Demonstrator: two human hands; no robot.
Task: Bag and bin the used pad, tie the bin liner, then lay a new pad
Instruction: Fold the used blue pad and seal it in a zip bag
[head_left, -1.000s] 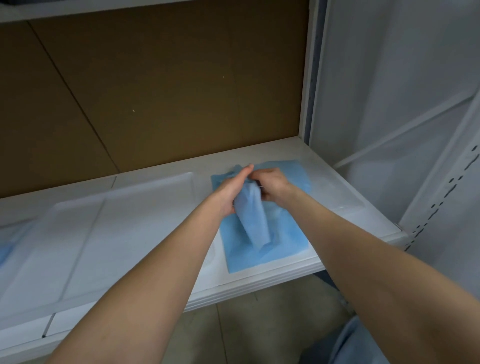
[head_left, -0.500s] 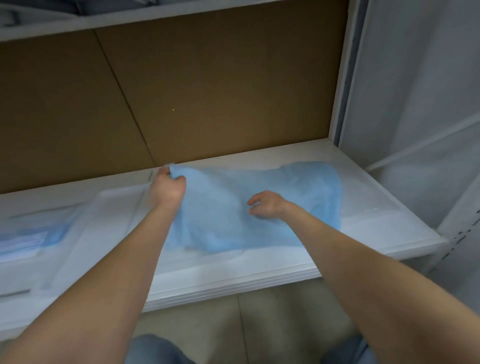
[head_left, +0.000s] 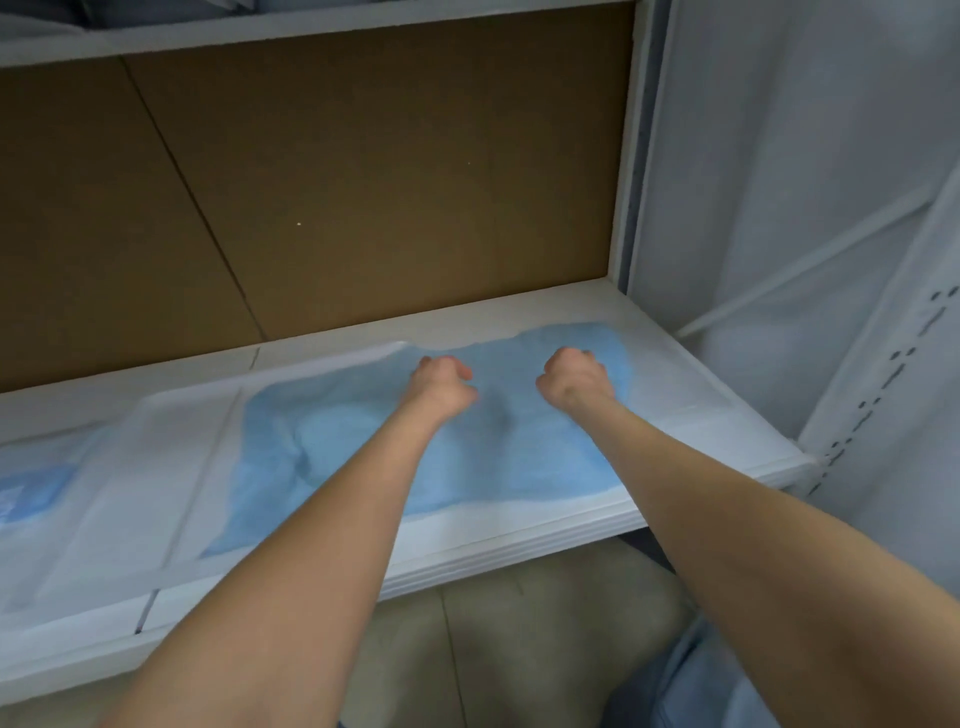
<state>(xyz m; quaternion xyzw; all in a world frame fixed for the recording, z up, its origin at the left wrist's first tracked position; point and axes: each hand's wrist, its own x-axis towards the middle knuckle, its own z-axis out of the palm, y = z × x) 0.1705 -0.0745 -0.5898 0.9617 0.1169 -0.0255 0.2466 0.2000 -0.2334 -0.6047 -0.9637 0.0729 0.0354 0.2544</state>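
Note:
A light blue pad (head_left: 363, 457) lies unfolded across the white shelf (head_left: 691, 415), with wrinkles in its left half. My left hand (head_left: 441, 387) is on the pad near its far edge, fingers curled round a bit of the fabric. A little to the right, my right hand (head_left: 574, 376) sits on the pad in the same way, fingers curled into the material. Both forearms reach in over the shelf's front edge and cover part of the pad.
A flat white tray-like sheet (head_left: 156, 467) lies under and left of the pad. Another blue and white pack (head_left: 31, 488) shows at the far left. A brown back panel (head_left: 363, 182) closes the shelf behind; a white upright (head_left: 631, 156) bounds it on the right. Tiled floor (head_left: 519, 639) lies below.
The folded blue bundle has been opened and spread leftward over the shelf. My hands went from holding it together, to apart, to side by side near its far edge.

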